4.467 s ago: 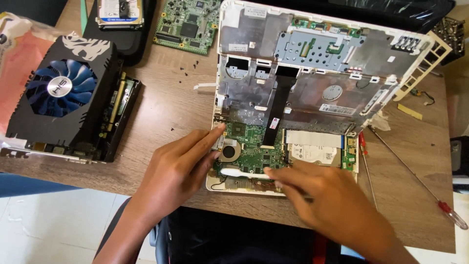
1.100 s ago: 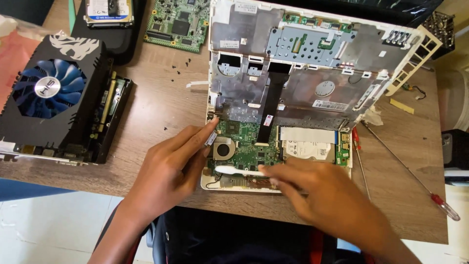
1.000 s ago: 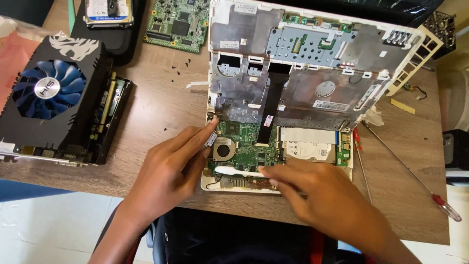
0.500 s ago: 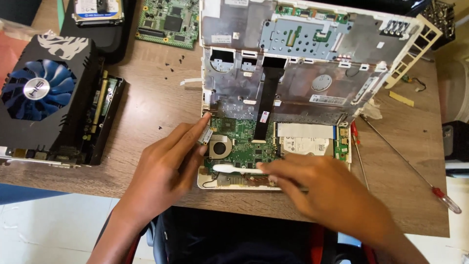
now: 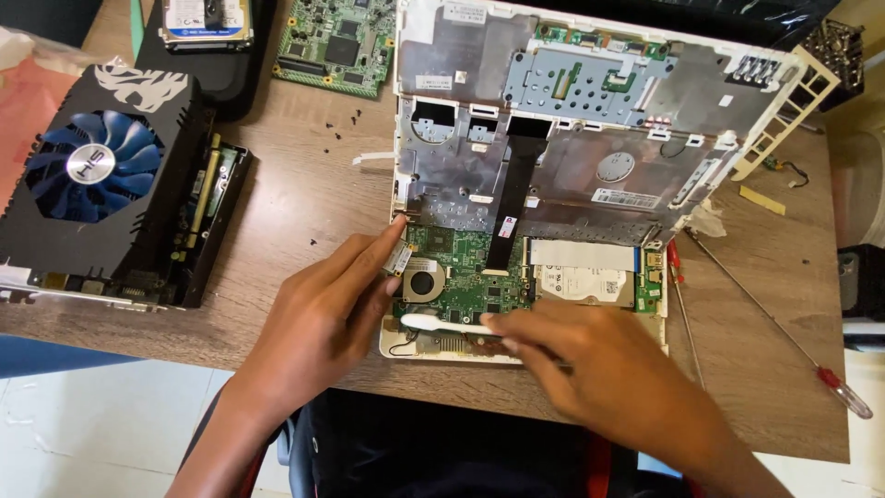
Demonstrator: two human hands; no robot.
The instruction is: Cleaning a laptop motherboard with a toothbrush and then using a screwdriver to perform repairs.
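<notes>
opened laptop (image 5: 590,157) on the wooden counter (image 5: 304,203), green circuit board (image 5: 466,277) exposed at its near edge. left hand (image 5: 318,318), fingers extended, steadies the board's left corner; right hand (image 5: 590,373) pinches a white brush (image 5: 442,324) laid across the board below the small fan (image 5: 424,283). step in hand appears to be cleaning the board; light strokes seem called for.

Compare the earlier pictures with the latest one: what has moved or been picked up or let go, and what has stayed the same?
Little has changed. The left hand still rests its fingertips at the green circuit board in the opened laptop, and the right hand keeps its grip on the white tool. Only the camera view shifts; the graphics card and screwdrivers lie unmoved.
</notes>
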